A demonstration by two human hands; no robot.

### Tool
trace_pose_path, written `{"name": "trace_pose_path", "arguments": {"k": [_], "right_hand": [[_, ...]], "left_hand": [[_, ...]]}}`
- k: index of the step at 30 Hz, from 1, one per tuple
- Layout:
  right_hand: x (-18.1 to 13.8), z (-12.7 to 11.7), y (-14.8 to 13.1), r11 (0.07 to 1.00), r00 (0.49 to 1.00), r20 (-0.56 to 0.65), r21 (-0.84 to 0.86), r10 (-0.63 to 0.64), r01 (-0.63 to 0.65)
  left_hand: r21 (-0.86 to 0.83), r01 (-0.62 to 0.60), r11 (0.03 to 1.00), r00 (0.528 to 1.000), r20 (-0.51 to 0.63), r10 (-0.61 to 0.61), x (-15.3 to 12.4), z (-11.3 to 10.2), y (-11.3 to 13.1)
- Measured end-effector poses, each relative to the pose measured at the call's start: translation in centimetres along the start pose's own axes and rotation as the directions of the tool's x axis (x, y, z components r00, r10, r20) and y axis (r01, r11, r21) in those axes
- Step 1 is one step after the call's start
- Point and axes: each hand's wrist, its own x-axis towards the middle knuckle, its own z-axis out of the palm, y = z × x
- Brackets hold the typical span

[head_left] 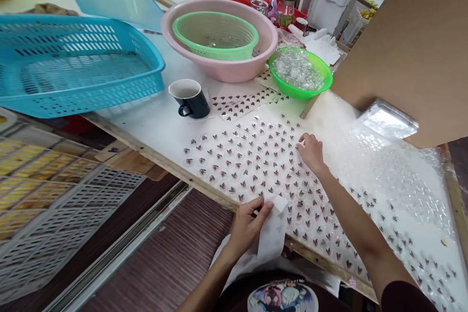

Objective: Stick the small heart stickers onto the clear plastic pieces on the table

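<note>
My left hand [250, 222] pinches a white strip of sticker paper [272, 234] between thumb and fingers at the table's front edge. The strip hangs down, with faint dark marks along it. Farther out, my right hand [311, 152] is over the far right part of a spread of small clear discs [252, 158], many bearing a small dark print. Its thumb and forefinger are bent close together; whatever is between them is too small to make out. Sheets with the same dark prints [237, 105] lie beyond the discs.
A dark mug [190, 99] stands left of the sheets. Behind are a pink basin [230, 72] holding a green colander [215, 52], and a green bowl [300, 88] of clear pieces. A blue basket [120, 90] sits left. A cardboard sheet [409, 58] rises right, near a clear package [389, 119].
</note>
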Motion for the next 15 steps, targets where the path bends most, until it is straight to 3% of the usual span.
{"name": "trace_pose_path", "arguments": {"k": [3,5,8,10,13,15], "right_hand": [[-3.1,-1.4,-1.3,0.96,0.996,-0.02,0.267,-0.084,0.086],[-6.2,-2.6,-2.5,0.841,0.959,0.111,0.514,-0.259,0.168],[-10.8,-4.2,-4.3,0.632,0.773,0.259,0.742,-0.579,0.224],[-13.0,-4.7,-5.0,0.553,0.717,0.225,0.792,-0.659,0.26],[-14.2,-4.8,-5.0,0.551,0.774,0.11,0.764,-0.624,0.335],[-14.1,-4.8,-4.7,0.602,0.818,0.075,0.716,-0.57,0.354]], "left_hand": [[-0.218,0.143,0.965,0.989,0.055,-0.135,0.2,-0.7,0.1],[-0.356,0.268,0.895,0.963,0.122,-0.24,0.4,-1.1,0.2],[-0.526,0.362,0.77,0.932,0.191,-0.308,0.5,-0.7,0.7],[-0.595,0.367,0.715,0.93,0.225,-0.291,0.6,0.1,1.2],[-0.605,0.381,0.699,0.923,0.287,-0.255,0.5,1.3,1.6],[-0.531,0.371,0.762,0.924,0.294,-0.245,0.5,1.6,1.8]]}}
